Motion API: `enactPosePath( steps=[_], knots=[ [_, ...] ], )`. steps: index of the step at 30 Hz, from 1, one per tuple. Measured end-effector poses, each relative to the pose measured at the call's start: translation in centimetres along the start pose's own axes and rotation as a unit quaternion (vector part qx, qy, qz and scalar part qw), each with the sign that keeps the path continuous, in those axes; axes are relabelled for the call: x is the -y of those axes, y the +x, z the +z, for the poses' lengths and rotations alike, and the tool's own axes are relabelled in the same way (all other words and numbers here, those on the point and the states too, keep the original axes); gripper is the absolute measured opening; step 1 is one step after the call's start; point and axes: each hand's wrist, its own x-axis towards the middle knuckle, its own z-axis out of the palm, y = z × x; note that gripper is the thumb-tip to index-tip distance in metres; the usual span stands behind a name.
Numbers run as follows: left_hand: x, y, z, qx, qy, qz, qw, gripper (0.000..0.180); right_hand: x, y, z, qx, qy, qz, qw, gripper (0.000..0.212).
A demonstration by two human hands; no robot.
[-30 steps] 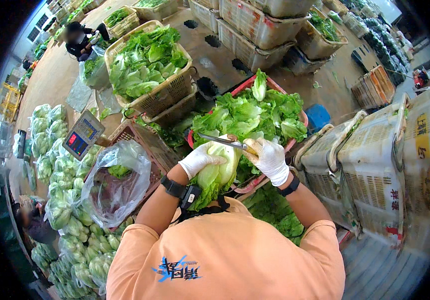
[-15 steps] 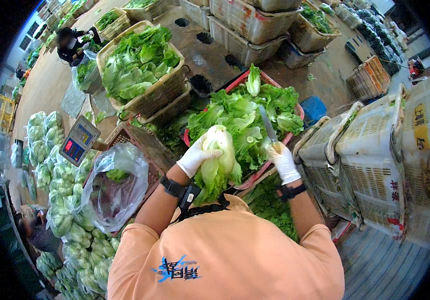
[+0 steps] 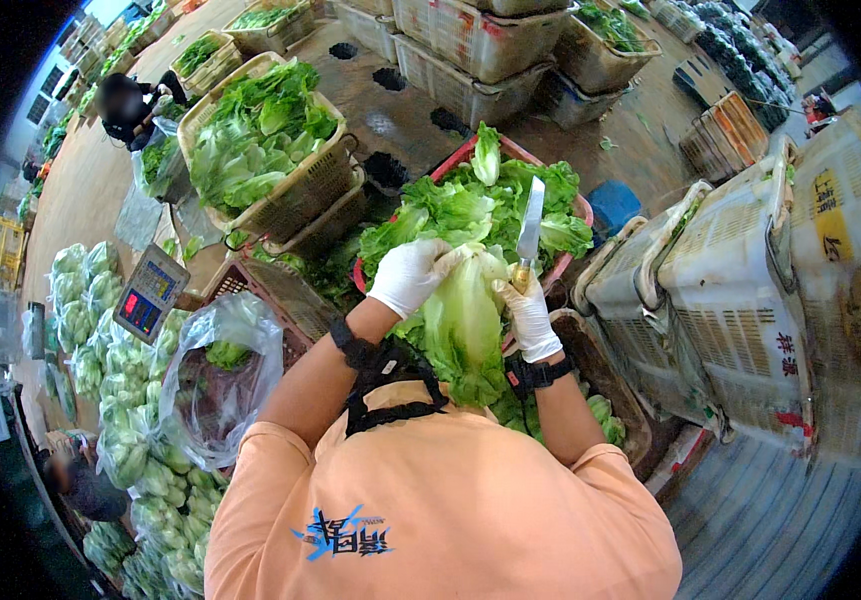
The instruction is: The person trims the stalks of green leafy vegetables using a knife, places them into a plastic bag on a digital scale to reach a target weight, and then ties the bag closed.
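Note:
Between my two gloved hands hangs a head of green lettuce, cut base up and leaves down toward my chest. My left hand is closed on it near the base. A knife is gripped in my right hand, its yellowish handle in the palm and its blade pointing up and away from me. The thumb side of that hand touches the lettuce's right edge. Just beyond my hands, a red crate is heaped with loose lettuce, one head standing out at its far end.
On my left are an open clear bag in a brown crate, a scale and many bagged lettuces. Farther off stands a full beige crate. Large white baskets flank my right. A person sits at the far left.
The lettuce has moved right and now hangs between both hands. My right hand has come left against it, and the knife blade has turned more upright. The view has shifted slightly.

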Motion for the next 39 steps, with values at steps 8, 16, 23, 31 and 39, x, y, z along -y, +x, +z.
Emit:
enactPosePath(
  steps=[8,16,23,31,39],
  knots=[
    [0.7,2.7,0.0,0.032,-0.060,0.275,0.959,0.029,1.4,-1.5,-2.9,0.026,-0.060,0.047,0.997,0.028],
    [2.0,3.3,1.9,-0.002,-0.226,0.128,0.966,0.095,1.3,-1.5,-1.3,0.068,0.087,0.027,0.994,0.035],
    [2.6,-1.5,5.6,0.109,-0.609,0.005,0.786,0.070,1.8,0.3,1.9,0.008,-0.296,-0.146,0.944,0.044],
    [4.8,-2.0,1.7,0.169,-0.570,0.018,0.804,0.081,9.3,5.8,3.8,0.178,-0.305,-0.100,0.930,0.028],
    [5.8,-3.1,1.7,0.116,-0.654,0.013,0.748,0.076,7.8,5.3,6.6,0.258,-0.450,-0.090,0.850,0.040]
  ],
)
